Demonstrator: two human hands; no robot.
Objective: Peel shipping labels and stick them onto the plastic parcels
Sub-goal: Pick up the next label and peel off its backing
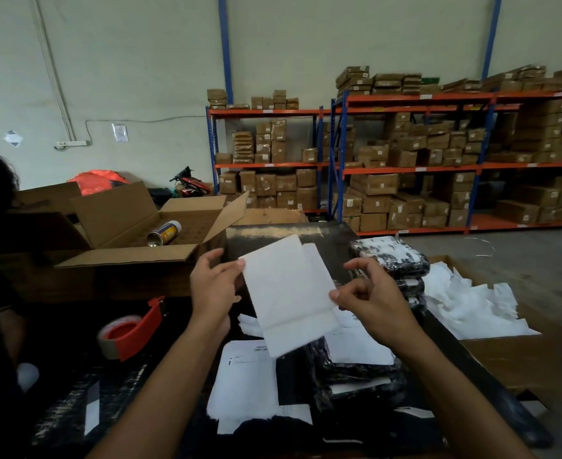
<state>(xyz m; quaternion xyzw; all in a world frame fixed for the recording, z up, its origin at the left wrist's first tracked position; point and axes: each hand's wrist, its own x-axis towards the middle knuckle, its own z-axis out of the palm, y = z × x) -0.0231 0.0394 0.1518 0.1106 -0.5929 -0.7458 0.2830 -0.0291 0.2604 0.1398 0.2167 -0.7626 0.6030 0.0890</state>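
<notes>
Both hands held one white label sheet (pixel 289 293) up above the counter (pixel 332 246), its blank side toward the camera. The left hand (pixel 211 286) had its grip closed on the sheet's upper left corner, thumb and fingertips pinching the edge, while the right hand (pixel 370 299) pinched the right edge lower down, its other fingers curled loosely. The sheet hung tilted, its top leaning left, with a crease across its lower part and a second layer showing along the top right edge. Directly beneath it, on the dark counter, lay a black plastic parcel (pixel 349 369) with a white label on top, and just left of that a loose printed sheet (pixel 246 379) lay flat. Farther back on the right, a stack of black parcels (pixel 392 260) stood near the counter's edge, the top one patterned black and white. Beside the counter on the right, a cardboard box (pixel 531 356) held a heap of white backing scraps (pixel 471 306). To the left of the hands sat a red tape dispenser (pixel 130 329) with a roll of brown tape. Behind it an open cardboard carton (pixel 160 226) held a can (pixel 165 233) lying on its side. Along the far wall, blue and orange shelves (pixel 405 167) were packed with brown parcels.
</notes>
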